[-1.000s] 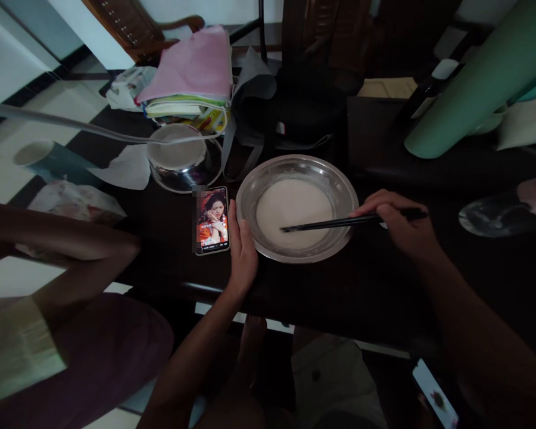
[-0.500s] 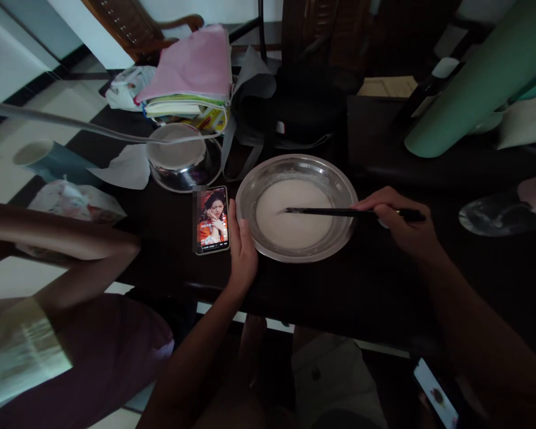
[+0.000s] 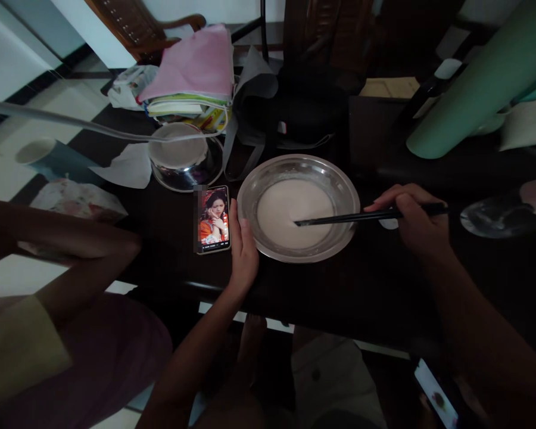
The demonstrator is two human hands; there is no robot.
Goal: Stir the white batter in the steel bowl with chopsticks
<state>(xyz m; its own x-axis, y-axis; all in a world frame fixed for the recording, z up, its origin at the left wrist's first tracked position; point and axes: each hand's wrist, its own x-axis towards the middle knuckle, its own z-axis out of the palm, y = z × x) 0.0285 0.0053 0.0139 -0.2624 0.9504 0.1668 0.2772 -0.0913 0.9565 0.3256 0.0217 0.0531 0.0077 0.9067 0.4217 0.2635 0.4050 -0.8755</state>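
Note:
A wide steel bowl (image 3: 346,179) stands on the dark table, with a pale, milky batter (image 3: 290,205) in it. My left hand (image 3: 244,253) grips the bowl's left side, thumb by the rim and fingers along the outer wall. Out past the right rim, my right hand (image 3: 422,220) is closed round a pair of dark chopsticks (image 3: 348,218). Their tips dip into the batter near its middle, and the shafts cross over the right rim. A lit phone (image 3: 214,219) lies just left of my left hand.
An overturned steel pot (image 3: 185,164) sits behind the phone, near a pink pouch (image 3: 192,62) on stacked books. A green cylinder (image 3: 446,122) leans in at right, beside a dark bottle (image 3: 433,89). Another person's arm (image 3: 84,238) rests at left. A second phone (image 3: 436,393) shows low at right.
My right hand has moved right, drawing the chopstick tips from the batter's left part toward its middle. The left hand stays on the bowl, which keeps its place.

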